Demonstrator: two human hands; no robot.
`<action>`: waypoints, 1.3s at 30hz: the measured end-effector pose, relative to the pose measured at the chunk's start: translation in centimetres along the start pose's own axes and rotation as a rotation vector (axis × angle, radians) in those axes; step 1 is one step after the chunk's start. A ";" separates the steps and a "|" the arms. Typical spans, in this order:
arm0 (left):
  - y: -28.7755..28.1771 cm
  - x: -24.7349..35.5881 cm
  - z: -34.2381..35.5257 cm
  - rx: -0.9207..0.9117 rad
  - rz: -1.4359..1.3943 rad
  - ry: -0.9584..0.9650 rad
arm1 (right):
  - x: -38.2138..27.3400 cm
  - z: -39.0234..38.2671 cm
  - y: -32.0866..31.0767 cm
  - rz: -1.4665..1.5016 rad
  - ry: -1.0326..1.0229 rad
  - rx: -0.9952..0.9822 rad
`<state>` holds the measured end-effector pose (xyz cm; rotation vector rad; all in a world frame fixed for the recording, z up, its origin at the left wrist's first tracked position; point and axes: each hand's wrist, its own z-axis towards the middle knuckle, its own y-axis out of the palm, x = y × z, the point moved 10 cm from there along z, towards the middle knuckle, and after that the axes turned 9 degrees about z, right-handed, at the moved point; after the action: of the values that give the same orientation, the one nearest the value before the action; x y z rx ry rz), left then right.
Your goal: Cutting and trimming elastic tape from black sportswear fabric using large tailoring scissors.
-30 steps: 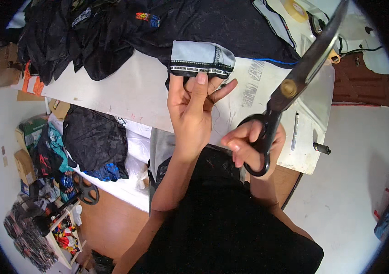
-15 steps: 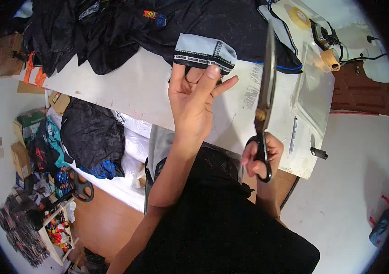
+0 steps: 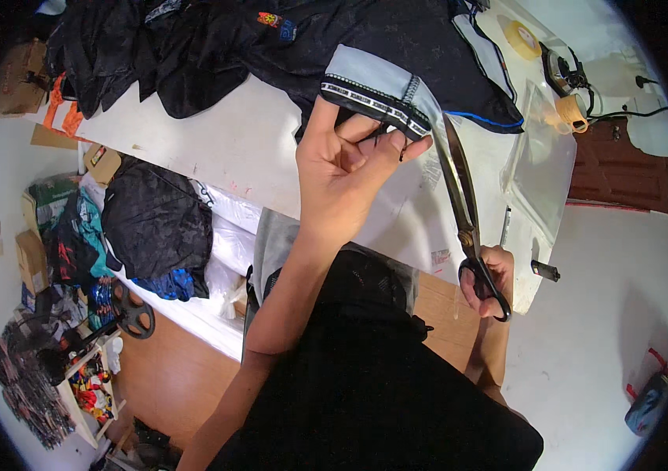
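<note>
Left hand point(image 3: 346, 177) pinches the grey hem point(image 3: 373, 88) of the black garment point(image 3: 397, 39), up at twelve o'clock on the table point(image 3: 224, 145). Right hand point(image 3: 487, 281), grip closed through the scissors point(image 3: 459, 200), blades near those fingertips: a slip could nick them. Tape roll point(image 3: 524, 38) and cables point(image 3: 585, 94) crowd two o'clock.

A table point(image 3: 216, 149) crosses the upper middle of the frame, with a heap of garments point(image 3: 193, 39) along its upper edge. The left hand point(image 3: 346, 169) sits at centre, touching a folded waistband point(image 3: 373, 90) above it. The scissors point(image 3: 463, 208) stand right of it, their handles in the right hand point(image 3: 487, 279) at lower right. A tape roll point(image 3: 522, 35) lies upper right.
</note>
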<state>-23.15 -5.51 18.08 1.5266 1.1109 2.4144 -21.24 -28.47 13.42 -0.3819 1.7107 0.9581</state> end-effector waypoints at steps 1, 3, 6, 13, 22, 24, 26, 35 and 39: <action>0.1 0.2 0.0 -0.019 0.055 0.019 | 0.0 -0.1 -0.1 0.001 0.030 0.006; 0.3 0.4 0.1 -0.037 0.110 0.034 | 0.1 -0.3 -0.2 0.031 0.061 -0.003; 0.1 0.5 0.2 -0.055 0.110 0.025 | 0.4 -0.4 -0.5 0.071 0.096 -0.022; 0.4 0.4 0.6 -0.121 0.157 0.034 | 0.2 0.1 -0.7 0.048 0.101 -0.035; 1.0 -0.6 0.5 -0.187 0.146 -0.034 | 0.3 0.2 -1.2 0.097 0.102 -0.023; 1.2 -0.6 0.3 -0.212 0.157 -0.032 | 0.2 0.3 -1.3 0.091 0.108 -0.043; 1.6 -0.9 0.1 -0.272 0.169 -0.080 | 0.1 0.4 -1.3 0.086 0.112 -0.063; 1.8 -0.2 -0.6 -0.350 0.145 0.023 | 0.3 0.0 -0.9 0.191 0.129 -0.096; 2.1 -0.2 -0.7 -0.386 0.181 0.062 | -0.4 -0.6 -0.2 0.263 0.090 0.081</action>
<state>-23.04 -7.49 19.02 1.4821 0.4853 2.6089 -21.37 -29.13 13.76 -0.1497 1.9082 1.0693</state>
